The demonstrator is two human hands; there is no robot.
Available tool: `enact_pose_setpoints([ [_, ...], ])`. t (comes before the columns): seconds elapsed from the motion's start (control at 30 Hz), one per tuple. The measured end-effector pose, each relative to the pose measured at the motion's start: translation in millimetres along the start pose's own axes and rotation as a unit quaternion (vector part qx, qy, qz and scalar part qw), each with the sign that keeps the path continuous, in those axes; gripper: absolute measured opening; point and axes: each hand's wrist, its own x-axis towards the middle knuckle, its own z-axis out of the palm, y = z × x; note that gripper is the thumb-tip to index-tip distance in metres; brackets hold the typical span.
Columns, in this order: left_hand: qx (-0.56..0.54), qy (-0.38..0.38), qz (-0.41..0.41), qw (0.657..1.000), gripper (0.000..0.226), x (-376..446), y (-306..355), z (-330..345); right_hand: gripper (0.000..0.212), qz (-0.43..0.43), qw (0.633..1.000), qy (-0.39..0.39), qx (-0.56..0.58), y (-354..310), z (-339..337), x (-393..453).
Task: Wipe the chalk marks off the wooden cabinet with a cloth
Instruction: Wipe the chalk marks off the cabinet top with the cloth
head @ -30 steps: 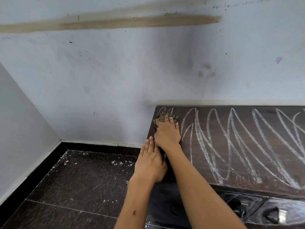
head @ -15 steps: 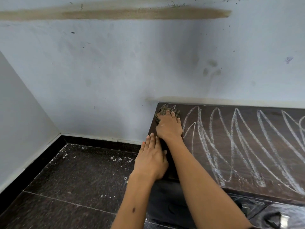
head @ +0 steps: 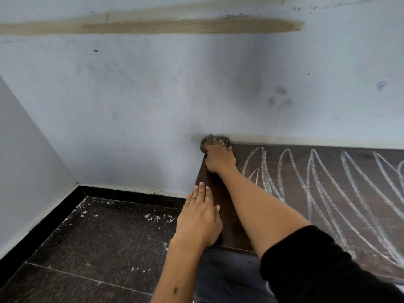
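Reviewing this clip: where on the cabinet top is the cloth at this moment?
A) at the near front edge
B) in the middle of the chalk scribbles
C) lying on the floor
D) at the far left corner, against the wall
D: the right hand presses the cloth at the cabinet top's far left corner by the wall, left of the chalk marks.

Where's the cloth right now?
The cloth is under the right hand, at the far left corner of the cabinet top, against the wall. The chalk marks lie to its right.
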Motion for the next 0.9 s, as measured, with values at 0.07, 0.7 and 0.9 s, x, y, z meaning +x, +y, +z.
enact_pose_setpoints([
  [0.07, -0.003, -0.004, -0.001, 1.000, 0.056, 1, -1, -1, 0.053, 0.042, 0.999, 0.026, -0.004, 15, -4, 3],
  [0.7, -0.005, 0.012, 0.003, 1.000, 0.054, 9, 9, -4, 0.050, 0.094, 0.994, 0.052, -0.032, 36, -11, 9],
  [0.9, -0.007, 0.020, 0.007, 1.000, 0.055, 9, 6, -7, 0.056, 0.069, 0.996, 0.043, -0.048, -2, 1, 7],
])
